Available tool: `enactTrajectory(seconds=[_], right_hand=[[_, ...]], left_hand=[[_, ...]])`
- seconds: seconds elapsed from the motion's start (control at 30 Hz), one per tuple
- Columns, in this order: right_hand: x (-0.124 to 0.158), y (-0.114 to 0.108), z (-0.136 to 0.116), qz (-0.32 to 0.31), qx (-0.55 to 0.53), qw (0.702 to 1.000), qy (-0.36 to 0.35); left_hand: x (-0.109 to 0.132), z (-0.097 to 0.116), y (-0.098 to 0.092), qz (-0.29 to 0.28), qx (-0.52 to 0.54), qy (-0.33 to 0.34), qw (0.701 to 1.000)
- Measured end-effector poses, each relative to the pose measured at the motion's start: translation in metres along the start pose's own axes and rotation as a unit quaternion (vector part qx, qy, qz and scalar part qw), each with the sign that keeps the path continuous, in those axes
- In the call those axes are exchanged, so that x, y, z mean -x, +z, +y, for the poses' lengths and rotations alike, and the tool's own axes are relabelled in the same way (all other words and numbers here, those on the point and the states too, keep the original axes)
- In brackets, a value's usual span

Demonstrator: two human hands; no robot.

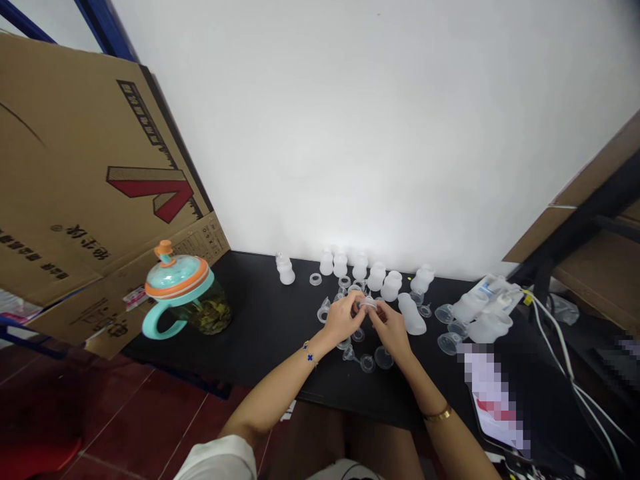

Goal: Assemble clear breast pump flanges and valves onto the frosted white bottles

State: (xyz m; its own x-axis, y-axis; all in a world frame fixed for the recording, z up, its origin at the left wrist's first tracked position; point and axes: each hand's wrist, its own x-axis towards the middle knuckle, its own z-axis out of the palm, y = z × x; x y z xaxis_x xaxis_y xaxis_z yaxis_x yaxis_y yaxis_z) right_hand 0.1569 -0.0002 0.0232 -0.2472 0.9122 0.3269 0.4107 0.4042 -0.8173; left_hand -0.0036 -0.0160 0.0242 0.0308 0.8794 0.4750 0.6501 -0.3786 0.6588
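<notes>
My left hand [343, 319] and my right hand [385, 328] meet above a black tabletop [270, 333], both pinching a small translucent silicone piece [369, 304] between their fingertips. Its exact shape is partly hidden by my fingers. Around my hands lie clear funnel-shaped cups [367, 363] and thin translucent rings [315, 279]. Just beyond my fingers stands a row of frosted white bottle-shaped parts [377, 276], and one more [413, 315] lies on its side near my right hand.
A glass mug [187, 293] with a teal and orange lid stands at the left, against a leaning cardboard sheet [90, 173]. More frosted parts and a packet [495, 297] lie at the right. White cables [565, 347] and a blurred screen [493, 393] are nearby.
</notes>
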Motion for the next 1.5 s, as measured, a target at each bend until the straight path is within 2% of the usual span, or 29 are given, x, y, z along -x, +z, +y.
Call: enactTrajectory(seconds=[1.5], right_hand=[[0.0008,-0.0007,-0.0011,0.001,0.020,1.000,-0.008]], left_hand=[[-0.0003,0.0023,-0.0021,-0.013,-0.012,-0.007,1.000]])
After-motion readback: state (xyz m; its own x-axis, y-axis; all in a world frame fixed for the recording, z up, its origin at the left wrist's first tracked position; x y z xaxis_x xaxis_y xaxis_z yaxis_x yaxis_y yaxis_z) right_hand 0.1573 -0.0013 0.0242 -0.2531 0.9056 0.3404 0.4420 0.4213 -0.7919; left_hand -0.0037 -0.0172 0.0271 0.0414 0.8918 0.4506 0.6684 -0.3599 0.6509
